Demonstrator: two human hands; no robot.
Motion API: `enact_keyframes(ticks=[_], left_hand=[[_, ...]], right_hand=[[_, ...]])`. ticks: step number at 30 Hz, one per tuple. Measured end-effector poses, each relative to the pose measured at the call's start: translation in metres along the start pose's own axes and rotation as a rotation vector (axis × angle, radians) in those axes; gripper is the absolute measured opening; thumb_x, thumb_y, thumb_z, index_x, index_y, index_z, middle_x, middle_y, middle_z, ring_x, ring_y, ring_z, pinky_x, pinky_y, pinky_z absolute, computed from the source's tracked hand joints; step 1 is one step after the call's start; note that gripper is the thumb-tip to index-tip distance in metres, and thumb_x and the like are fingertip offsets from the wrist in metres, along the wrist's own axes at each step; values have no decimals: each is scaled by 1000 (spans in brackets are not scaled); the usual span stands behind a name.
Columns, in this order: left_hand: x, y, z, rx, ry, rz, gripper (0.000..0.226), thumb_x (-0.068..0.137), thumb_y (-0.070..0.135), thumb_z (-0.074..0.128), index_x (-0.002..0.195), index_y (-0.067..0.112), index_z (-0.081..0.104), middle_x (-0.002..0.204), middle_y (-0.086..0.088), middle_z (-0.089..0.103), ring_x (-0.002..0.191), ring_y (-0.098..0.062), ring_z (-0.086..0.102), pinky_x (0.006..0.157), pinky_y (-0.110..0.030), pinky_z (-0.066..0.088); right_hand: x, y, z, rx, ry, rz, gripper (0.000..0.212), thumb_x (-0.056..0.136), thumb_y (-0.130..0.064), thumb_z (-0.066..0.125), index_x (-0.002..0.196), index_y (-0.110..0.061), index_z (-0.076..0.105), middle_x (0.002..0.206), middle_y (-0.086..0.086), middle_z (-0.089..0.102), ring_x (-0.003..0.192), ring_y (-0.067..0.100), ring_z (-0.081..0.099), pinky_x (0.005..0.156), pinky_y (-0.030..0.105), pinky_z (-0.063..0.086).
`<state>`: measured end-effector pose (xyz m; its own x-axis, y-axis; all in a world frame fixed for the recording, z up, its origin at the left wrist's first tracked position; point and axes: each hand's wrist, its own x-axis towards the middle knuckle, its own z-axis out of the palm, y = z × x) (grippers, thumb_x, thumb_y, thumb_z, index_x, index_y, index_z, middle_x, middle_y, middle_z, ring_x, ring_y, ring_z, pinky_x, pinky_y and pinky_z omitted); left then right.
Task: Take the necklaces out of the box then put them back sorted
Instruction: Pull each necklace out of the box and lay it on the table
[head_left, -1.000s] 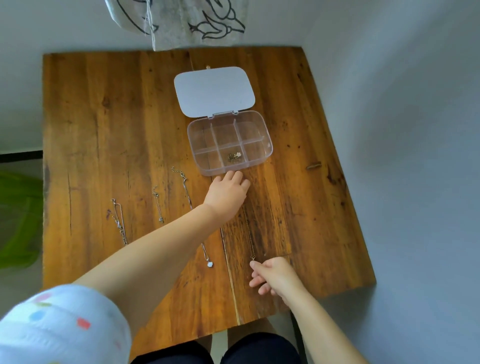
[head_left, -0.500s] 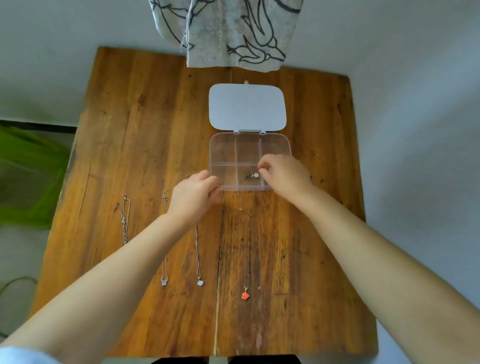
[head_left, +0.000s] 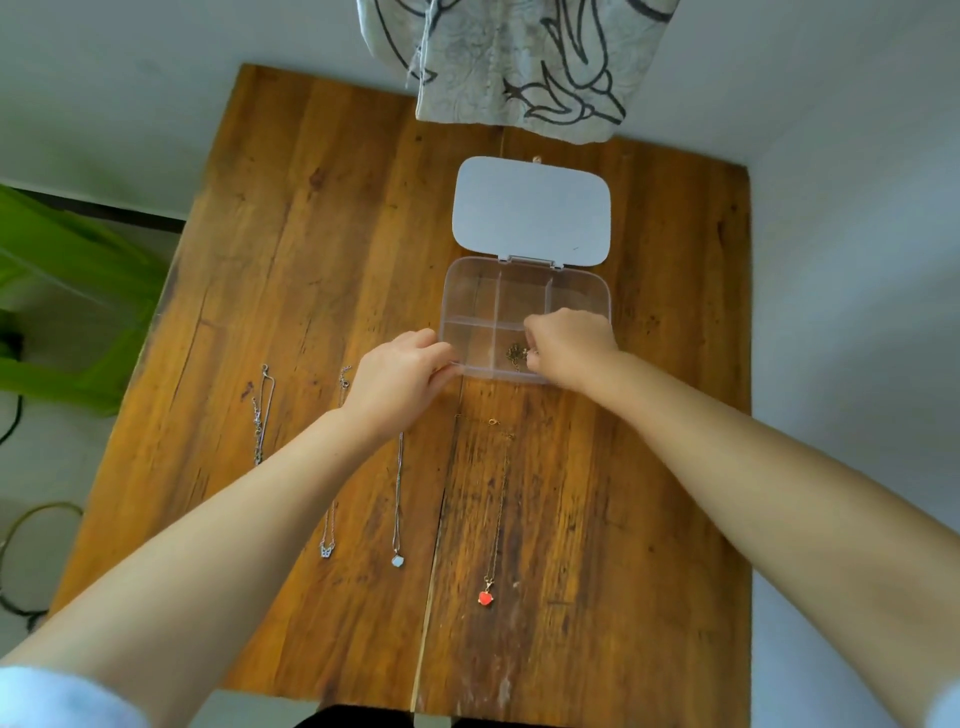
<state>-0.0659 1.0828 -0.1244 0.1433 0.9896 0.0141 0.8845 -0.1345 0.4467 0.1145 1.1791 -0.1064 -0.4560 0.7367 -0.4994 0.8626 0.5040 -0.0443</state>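
A clear compartment box lies open on the wooden table, its white lid flat behind it. My left hand grips the box's near left corner. My right hand reaches into the near middle compartment and pinches a small gold necklace bunched there. Laid out in a row on the table are a silver chain, a butterfly-pendant necklace, a pale-pendant necklace and a gold necklace with a red pendant.
A patterned cloth hangs over the table's far edge. Green plastic and cables lie on the floor to the left. A pale wall runs along the right side.
My right hand left the near table edge, where it set down the red-pendant necklace, and went into the box. My left hand shifted from the front wall to the left corner.
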Motion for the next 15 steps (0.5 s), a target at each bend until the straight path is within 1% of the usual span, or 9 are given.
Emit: enact_keyframes(ticks=[3,5,7,9,11,12,13,14,15], left_hand=[[2,0,-3,1,-30,8,16,87,23,60,88,9,67,74,-7,59,67,-25,57,51,-29,43],[2,3,-6,23,-43,23,15,87,21,60,88,8,67,73,-8,58,65,-26,55,51,-29,40],[2,7,-11,33,-14,38,11,85,16,62,90,7,65,72,-9,56,64,-29,53,52,-30,36],[2,16,-17,-23,39,21,16,85,12,62,101,7,62,79,-11,58,72,-30,55,58,-32,40],[7,30,-27,-188,41,-27,31,88,13,58,118,11,54,103,-10,61,96,-26,55,75,-34,45],[10,40,-33,-319,2,-56,37,90,15,55,126,14,49,118,-7,58,108,-22,52,86,-32,44],[15,50,-40,-463,-62,-89,42,91,18,53,132,17,43,130,-3,52,116,-18,48,93,-30,41],[19,61,-48,-597,-137,-112,45,92,22,51,135,21,38,136,2,48,116,-14,47,96,-29,41],[23,70,-54,-705,-206,-116,44,93,24,49,136,23,36,137,5,48,113,-11,49,95,-27,43]], right_hand=[[-10,8,-8,327,-52,43,12,86,-19,54,95,-11,58,83,5,61,72,23,56,58,28,41],[-22,12,-17,514,-60,34,9,86,-18,55,92,-11,57,82,4,60,74,25,59,62,34,49],[-37,15,-31,579,-9,-5,7,88,-18,56,93,-13,56,88,4,61,81,25,63,71,36,55],[-54,13,-49,603,66,-33,6,90,-19,57,94,-16,55,93,2,61,84,19,62,70,30,55],[-71,9,-67,623,127,-41,6,90,-19,58,95,-18,55,93,-2,60,84,13,60,67,19,49],[-80,7,-75,638,152,-41,6,90,-20,58,94,-18,55,91,-5,59,83,10,58,66,15,47],[-89,5,-82,662,172,-41,6,89,-20,59,93,-18,56,88,-7,59,82,7,58,65,14,46],[-97,3,-88,696,190,-43,5,89,-21,60,92,-19,56,87,-8,60,81,7,58,65,16,46],[-105,2,-92,730,211,-46,5,88,-21,61,90,-20,57,87,-6,61,81,8,59,66,18,48]])
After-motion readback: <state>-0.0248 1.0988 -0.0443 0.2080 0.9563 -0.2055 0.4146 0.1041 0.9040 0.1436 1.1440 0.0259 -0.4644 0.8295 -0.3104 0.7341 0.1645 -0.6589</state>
